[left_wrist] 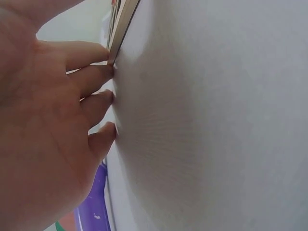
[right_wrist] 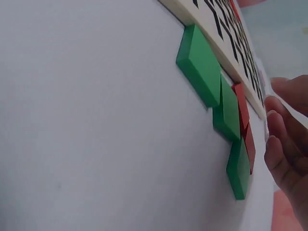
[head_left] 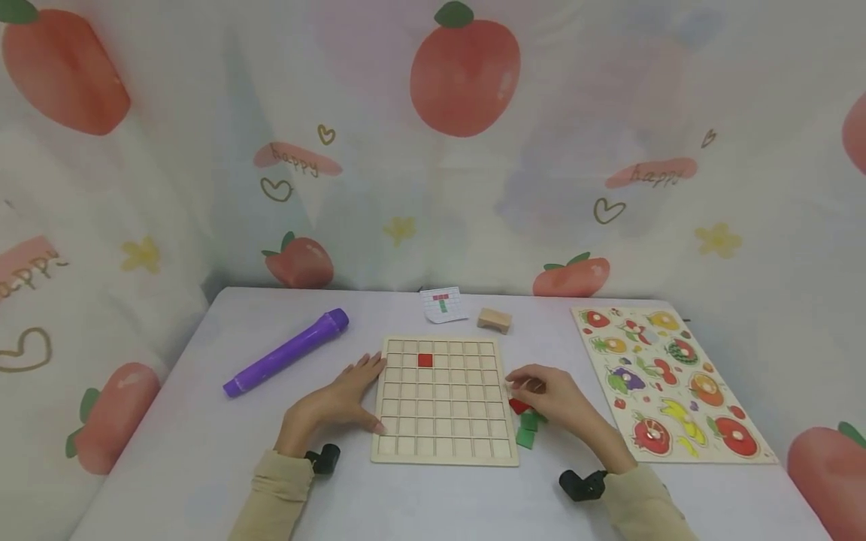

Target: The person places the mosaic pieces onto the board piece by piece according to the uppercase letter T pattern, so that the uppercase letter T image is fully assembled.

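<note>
My left hand lies with fingers spread along the left edge of a pale wooden grid board. In the left wrist view, its fingertips reach the table close by the board's side. One red square tile sits in a cell near the top of the grid. Just right of the board, my right hand hovers with bent fingers, the thumb near the fingertips and no tile showing between them. Below it are several green tiles and two red tiles, partly covered by the hand in the head view.
Behind the board lie a small paper card with a red and green T pattern and a wooden block. A purple tube-shaped object is at the left. A fruit puzzle board lies at the right. A printed cloth backs the table.
</note>
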A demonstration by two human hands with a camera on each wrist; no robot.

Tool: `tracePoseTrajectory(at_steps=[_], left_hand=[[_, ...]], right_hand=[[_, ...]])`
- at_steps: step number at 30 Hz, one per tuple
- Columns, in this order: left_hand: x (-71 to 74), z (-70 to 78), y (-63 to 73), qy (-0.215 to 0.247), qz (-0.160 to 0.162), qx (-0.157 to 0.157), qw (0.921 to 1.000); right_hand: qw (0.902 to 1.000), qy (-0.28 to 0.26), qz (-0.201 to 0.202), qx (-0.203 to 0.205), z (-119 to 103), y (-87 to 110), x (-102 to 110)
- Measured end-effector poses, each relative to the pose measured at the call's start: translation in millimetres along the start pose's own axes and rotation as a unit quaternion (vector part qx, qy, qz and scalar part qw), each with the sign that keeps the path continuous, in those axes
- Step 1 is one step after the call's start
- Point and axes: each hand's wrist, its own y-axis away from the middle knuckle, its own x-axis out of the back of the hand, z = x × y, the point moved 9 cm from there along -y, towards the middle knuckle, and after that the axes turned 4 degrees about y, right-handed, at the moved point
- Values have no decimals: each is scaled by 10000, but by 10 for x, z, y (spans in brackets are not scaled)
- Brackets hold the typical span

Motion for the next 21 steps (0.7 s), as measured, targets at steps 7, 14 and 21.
tracePoseTrajectory(at_steps=[7,14,21], left_hand=[[-11,-27,-17,-53,-24,-15,10000],[-8,-30,-26,-59,-41,-57,10000],[-24,-49,-47,-91,-22,-51,9999]], right_hand=[[9998,176,54,-47,176,90,70],[9993,289,83,-234,315,128,141],[9991,197,-169,-343,373,138,122]])
